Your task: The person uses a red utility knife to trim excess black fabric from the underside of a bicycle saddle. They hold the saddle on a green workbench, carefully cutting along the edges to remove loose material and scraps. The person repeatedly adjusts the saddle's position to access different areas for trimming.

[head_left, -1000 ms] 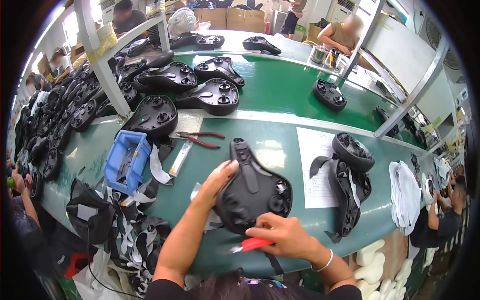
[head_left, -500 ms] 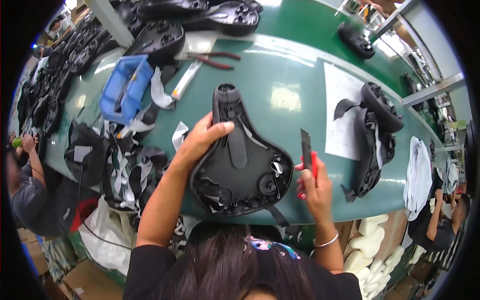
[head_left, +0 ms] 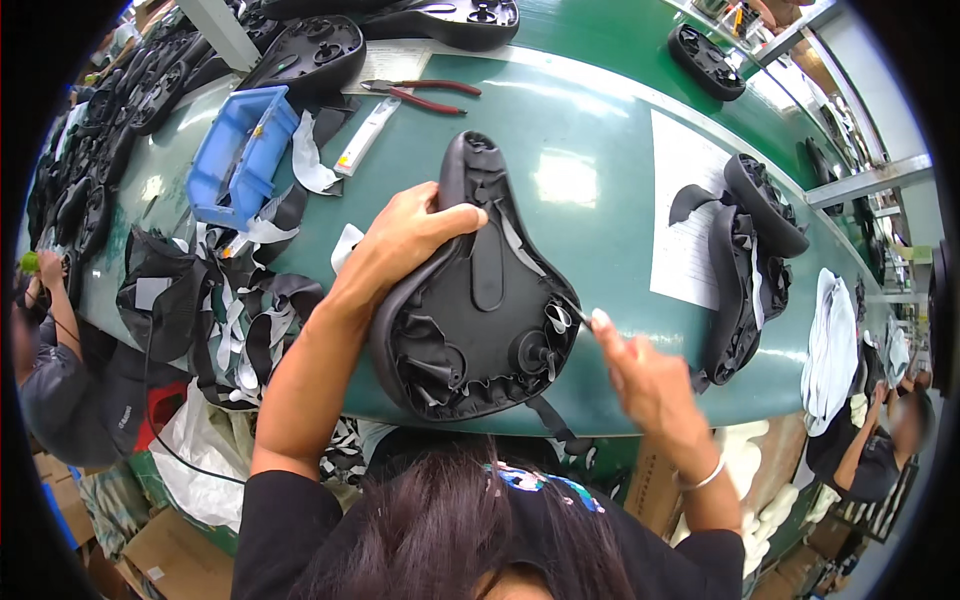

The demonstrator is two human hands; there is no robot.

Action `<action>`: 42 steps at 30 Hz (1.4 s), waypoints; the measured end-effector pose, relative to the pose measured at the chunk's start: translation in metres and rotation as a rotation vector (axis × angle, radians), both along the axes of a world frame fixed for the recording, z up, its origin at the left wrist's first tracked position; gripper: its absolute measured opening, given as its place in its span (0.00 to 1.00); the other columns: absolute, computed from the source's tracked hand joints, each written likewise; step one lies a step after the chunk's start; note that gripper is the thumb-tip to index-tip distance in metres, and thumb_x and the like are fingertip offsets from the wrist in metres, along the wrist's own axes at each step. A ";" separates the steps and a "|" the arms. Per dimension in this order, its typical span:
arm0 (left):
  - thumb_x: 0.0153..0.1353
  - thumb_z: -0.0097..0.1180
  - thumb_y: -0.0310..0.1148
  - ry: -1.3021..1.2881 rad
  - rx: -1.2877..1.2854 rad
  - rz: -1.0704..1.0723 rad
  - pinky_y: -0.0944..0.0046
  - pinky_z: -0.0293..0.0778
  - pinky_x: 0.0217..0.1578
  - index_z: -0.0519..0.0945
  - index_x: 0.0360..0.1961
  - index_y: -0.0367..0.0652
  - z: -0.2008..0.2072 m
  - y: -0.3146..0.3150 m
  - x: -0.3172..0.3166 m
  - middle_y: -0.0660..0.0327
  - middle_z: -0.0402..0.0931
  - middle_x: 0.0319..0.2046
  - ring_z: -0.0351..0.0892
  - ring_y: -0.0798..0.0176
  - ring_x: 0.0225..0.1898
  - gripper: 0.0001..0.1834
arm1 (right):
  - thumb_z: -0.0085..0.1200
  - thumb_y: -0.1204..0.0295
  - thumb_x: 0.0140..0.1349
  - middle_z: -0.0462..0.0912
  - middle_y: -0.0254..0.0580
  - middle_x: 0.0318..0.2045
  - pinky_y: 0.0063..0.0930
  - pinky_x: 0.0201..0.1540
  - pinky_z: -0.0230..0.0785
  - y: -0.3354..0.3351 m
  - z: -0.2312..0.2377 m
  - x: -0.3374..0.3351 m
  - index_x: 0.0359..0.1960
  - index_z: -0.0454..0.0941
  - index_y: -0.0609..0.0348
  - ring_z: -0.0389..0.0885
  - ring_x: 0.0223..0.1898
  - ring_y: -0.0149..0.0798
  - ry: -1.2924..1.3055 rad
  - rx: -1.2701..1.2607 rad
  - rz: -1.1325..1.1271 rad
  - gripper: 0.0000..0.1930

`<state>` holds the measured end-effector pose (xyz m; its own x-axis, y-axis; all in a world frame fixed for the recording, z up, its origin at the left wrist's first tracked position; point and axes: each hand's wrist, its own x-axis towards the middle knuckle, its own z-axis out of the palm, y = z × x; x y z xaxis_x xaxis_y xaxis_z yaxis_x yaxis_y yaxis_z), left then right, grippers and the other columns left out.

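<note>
At the near edge of the green counter [head_left: 600, 130], the left hand [head_left: 405, 240] clamps the narrow nose of an upturned black plastic bicycle saddle [head_left: 480, 300]. At four o'clock, the blurred right hand [head_left: 640, 375] pinches a thin blade against the saddle's rim; the tool itself is hard to make out. Bare counter lies at twelve o'clock.

Green workbench [head_left: 600, 120], cardboard boxes [head_left: 165, 555] below

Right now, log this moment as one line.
left hand: grips saddle upside down | right hand: blurred, blade at saddle edge | table: pliers, blue bin
</note>
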<state>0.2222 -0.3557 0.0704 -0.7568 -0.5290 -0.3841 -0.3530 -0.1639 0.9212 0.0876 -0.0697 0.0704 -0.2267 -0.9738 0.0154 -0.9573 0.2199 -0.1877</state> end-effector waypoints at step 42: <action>0.61 0.53 0.38 0.452 0.137 0.140 0.70 0.61 0.32 0.78 0.22 0.42 0.007 0.045 -0.025 0.70 0.67 0.20 0.66 0.70 0.25 0.14 | 0.51 0.74 0.60 0.72 0.42 0.16 0.42 0.16 0.62 0.002 -0.005 0.049 0.65 0.63 0.48 0.72 0.13 0.44 -0.010 -0.043 -0.257 0.29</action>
<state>0.1976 -0.3110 0.0774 -0.7888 -0.6053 -0.1067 0.1110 -0.3111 0.9439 0.1371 -0.0677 0.0651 -0.4669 -0.8827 0.0524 -0.8690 0.4471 -0.2118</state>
